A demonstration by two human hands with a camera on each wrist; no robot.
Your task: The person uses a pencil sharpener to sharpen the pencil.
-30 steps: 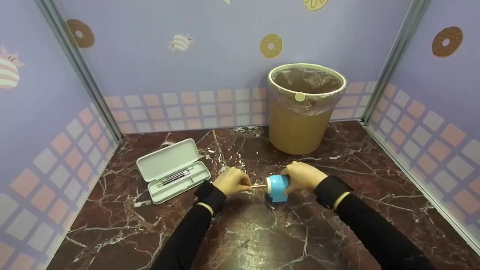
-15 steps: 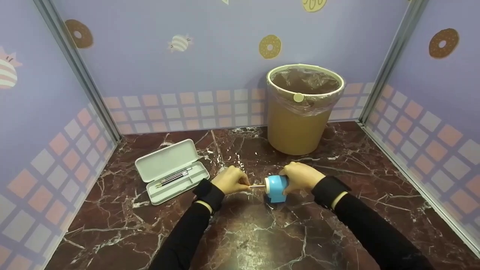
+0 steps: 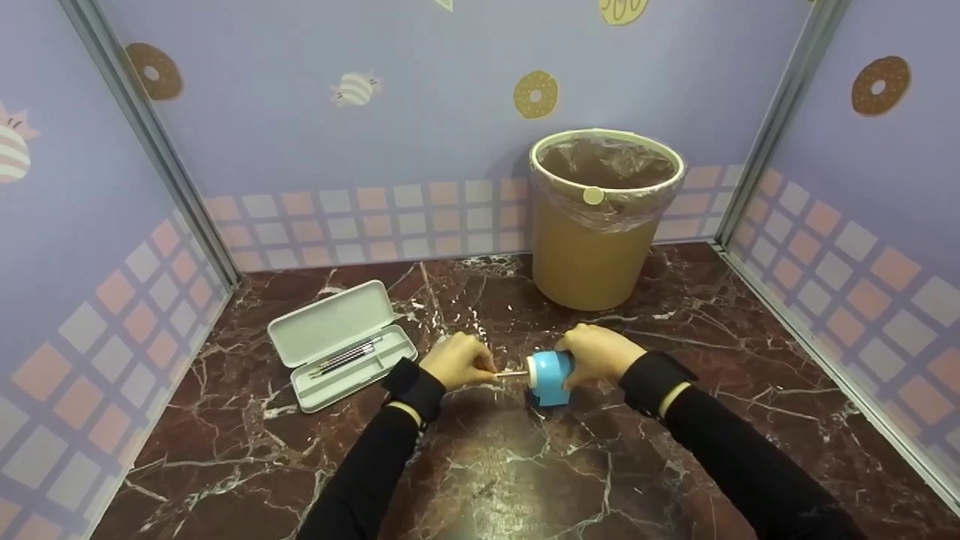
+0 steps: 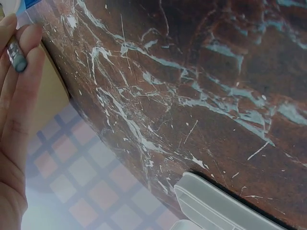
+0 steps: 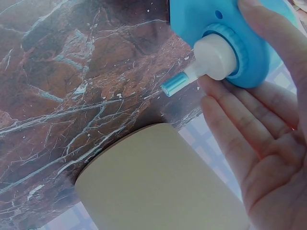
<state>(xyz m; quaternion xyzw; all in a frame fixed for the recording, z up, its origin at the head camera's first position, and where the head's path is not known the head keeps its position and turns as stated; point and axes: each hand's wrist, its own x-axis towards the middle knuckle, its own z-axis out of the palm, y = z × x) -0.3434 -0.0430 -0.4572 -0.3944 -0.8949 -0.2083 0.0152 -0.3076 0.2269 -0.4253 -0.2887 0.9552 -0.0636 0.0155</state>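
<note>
Between my hands on the dark marbled table is a blue pencil sharpener (image 3: 550, 373) with a white front ring. My left hand (image 3: 459, 360) pinches a pencil (image 3: 513, 373) whose far end is inside that ring. The pencil's blunt end (image 4: 18, 61) sticks out from the fingers in the left wrist view. From behind and the right, my right hand (image 3: 602, 352) grips the sharpener's body, thumb on one side and fingers on the other. The right wrist view shows the sharpener's crank handle (image 5: 176, 83), with a white hub, close to the fingertips. The pencil tip is hidden inside.
An open grey pencil case (image 3: 334, 322) with several pencils (image 3: 349, 355) lies to the left. A tan bin (image 3: 589, 262) with a clear liner stands behind the sharpener. White specks dot the marble near the hands. Patterned panels (image 3: 420, 127) wall in the back and sides.
The head view has drifted a little, moving everything slightly left in it. Both hands, the pencil and the sharpener keep the same places relative to one another.
</note>
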